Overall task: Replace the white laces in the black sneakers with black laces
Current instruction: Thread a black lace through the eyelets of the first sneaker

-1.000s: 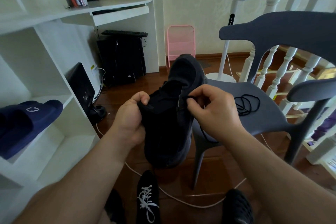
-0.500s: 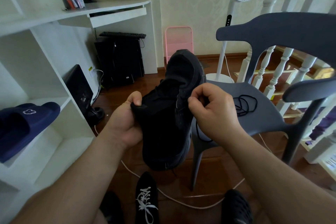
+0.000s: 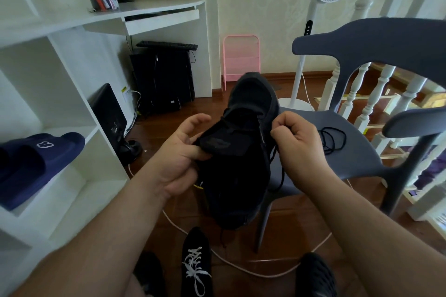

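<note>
I hold a black sneaker (image 3: 243, 152) in the air, toe pointing away, above the floor. My left hand (image 3: 179, 152) pinches the sneaker's tongue between thumb and palm, with its fingers spread out. My right hand (image 3: 295, 142) pinches a black lace (image 3: 280, 176) at the sneaker's right eyelets; the lace's end hangs below the hand. A second black lace (image 3: 334, 138) lies coiled on the grey chair seat (image 3: 357, 152). The other black sneaker (image 3: 196, 267), with white laces, stands on the floor below.
White shelves (image 3: 79, 176) stand at the left, with a navy slipper (image 3: 36, 159) on one. A white cable (image 3: 241, 267) runs over the wooden floor. Behind the chair are a fan stand (image 3: 298, 94), a pink rack (image 3: 241, 60) and white balusters (image 3: 376, 94).
My left hand has loosened: its fingers now spread open while the thumb still holds the tongue. The sneaker tipped up slightly and the right hand drew the lace a little to the right.
</note>
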A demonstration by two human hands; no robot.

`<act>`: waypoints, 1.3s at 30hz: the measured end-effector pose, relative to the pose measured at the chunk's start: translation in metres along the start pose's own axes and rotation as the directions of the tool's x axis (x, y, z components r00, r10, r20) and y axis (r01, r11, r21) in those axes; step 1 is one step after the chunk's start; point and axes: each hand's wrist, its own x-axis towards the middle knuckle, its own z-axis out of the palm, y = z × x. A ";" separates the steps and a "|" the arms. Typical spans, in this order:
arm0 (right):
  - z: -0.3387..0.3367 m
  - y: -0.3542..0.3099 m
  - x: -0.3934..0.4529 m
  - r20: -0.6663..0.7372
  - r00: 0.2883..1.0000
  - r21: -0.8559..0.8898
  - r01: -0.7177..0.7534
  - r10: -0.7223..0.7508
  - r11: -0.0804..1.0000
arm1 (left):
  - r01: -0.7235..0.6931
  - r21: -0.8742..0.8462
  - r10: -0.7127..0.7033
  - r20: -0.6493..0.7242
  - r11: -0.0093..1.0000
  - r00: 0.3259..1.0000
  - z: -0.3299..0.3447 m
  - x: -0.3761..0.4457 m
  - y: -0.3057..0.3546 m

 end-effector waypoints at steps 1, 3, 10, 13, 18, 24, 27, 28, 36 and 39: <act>-0.001 0.000 0.000 0.008 1.000 0.019 -0.001 0.001 1.000 | -0.013 -0.009 0.013 -0.022 1.000 1.000 0.000 0.000 0.000; -0.002 0.000 0.000 0.033 0.999 0.022 0.011 -0.012 1.000 | -0.065 -0.007 0.064 -0.107 0.998 0.992 0.002 0.002 -0.001; 0.000 0.001 -0.003 0.121 0.990 -0.053 0.083 -0.076 0.995 | -0.274 0.153 0.304 -0.222 0.949 0.926 0.015 0.001 -0.009; 0.001 0.001 -0.004 0.090 0.994 -0.102 0.072 -0.062 0.992 | -0.298 0.177 0.338 -0.277 0.938 0.899 0.019 0.002 -0.016; 0.011 0.001 -0.011 0.125 0.988 -0.365 0.127 -0.086 0.922 | -0.301 0.289 0.407 -0.464 0.909 0.787 0.020 0.005 -0.029; 0.028 0.005 -0.014 0.129 0.991 -0.554 0.045 0.032 0.832 | -0.330 0.328 0.461 -0.520 0.885 0.719 0.024 0.006 -0.034; 0.020 0.012 -0.005 0.125 0.987 -0.569 -0.012 0.100 0.822 | -0.368 0.263 0.452 -0.494 0.892 0.743 0.025 0.008 -0.036; 0.017 0.014 -0.002 0.113 0.989 -0.575 -0.010 0.091 0.818 | -0.370 0.239 0.441 -0.474 0.898 0.762 0.026 0.008 -0.037; 0.004 0.015 0.004 -0.047 0.996 -0.526 0.044 -0.080 0.849 | -0.181 0.578 0.320 -0.147 0.796 0.936 0.032 -0.002 -0.034; 0.005 0.011 0.000 -0.029 0.989 -0.544 0.108 -0.148 0.832 | -0.195 0.887 0.465 -0.025 0.418 0.885 0.023 -0.003 -0.026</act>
